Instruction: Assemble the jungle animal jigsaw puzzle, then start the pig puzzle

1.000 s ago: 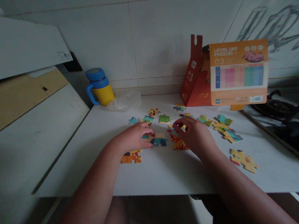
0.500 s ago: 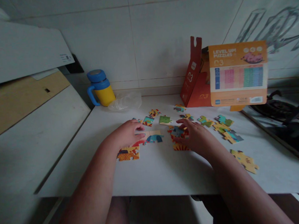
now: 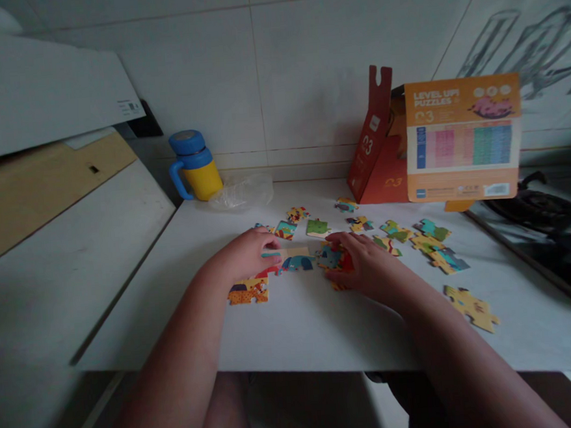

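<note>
My right hand (image 3: 362, 261) grips a puzzle piece with a blue elephant's head (image 3: 328, 256), thumb at its near edge and fingers at its far edge. Just left of it, nearly touching, lies a puzzle section with the elephant's blue body (image 3: 297, 263). My left hand (image 3: 246, 252) holds the left end of that section between thumb and fingers, hiding part of it. Below that hand, an orange spotted-animal part (image 3: 248, 292) of the puzzle shows. A yellow-orange piece (image 3: 340, 287) peeks out under my right thumb.
Loose puzzle pieces lie behind my hands, including a green one (image 3: 318, 227), and to the right, such as a yellow one (image 3: 472, 306). At the wall stand a blue-yellow mug (image 3: 199, 171), a clear plastic bag (image 3: 245, 192) and a puzzle box (image 3: 463, 139). A black stove (image 3: 550, 221) borders the right.
My right hand has slid left with the elephant-head piece, closing most of the gap to the elephant-body section. My left hand stays at the section's left end. The view has shifted slightly.
</note>
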Tool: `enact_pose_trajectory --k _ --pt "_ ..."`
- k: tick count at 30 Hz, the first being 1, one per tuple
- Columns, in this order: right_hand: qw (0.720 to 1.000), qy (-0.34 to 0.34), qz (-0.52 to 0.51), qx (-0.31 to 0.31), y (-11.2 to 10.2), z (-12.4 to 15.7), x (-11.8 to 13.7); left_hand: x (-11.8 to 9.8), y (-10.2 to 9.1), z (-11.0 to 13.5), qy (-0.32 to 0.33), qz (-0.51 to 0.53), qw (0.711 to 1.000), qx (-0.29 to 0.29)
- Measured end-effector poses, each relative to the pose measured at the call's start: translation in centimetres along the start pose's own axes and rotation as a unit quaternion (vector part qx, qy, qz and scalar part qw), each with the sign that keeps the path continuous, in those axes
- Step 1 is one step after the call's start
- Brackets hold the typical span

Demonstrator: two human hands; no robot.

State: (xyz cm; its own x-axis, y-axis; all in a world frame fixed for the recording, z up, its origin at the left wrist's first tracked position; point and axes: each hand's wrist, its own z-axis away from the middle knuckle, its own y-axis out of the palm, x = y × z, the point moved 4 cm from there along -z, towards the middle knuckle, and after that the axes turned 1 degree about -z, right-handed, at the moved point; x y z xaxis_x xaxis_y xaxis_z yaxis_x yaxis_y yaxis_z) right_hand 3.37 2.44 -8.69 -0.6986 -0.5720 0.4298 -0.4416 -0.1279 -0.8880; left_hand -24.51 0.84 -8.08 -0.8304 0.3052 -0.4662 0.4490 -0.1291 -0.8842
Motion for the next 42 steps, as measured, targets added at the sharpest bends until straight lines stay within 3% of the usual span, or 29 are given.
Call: enact_pose_trajectory --k 13,27,42 --pt "1.0 0.005 0.03 -0.006 -0.1 -0.2 0.9 -0.6 -0.3 0.1 -0.009 0.01 1.0 0.001" --pt "0.999 0.02 -0.026 0.022 -0.1 -0.1 0.7 -0.3 0.0 0.0 0.007 -0.019 1.0 0.004" --pt "0.995 -0.067 -0.079 0.002 -0.2 0.3 1.7 -0.2 0.0 0.0 0.007 -0.036 0.999 0.01"
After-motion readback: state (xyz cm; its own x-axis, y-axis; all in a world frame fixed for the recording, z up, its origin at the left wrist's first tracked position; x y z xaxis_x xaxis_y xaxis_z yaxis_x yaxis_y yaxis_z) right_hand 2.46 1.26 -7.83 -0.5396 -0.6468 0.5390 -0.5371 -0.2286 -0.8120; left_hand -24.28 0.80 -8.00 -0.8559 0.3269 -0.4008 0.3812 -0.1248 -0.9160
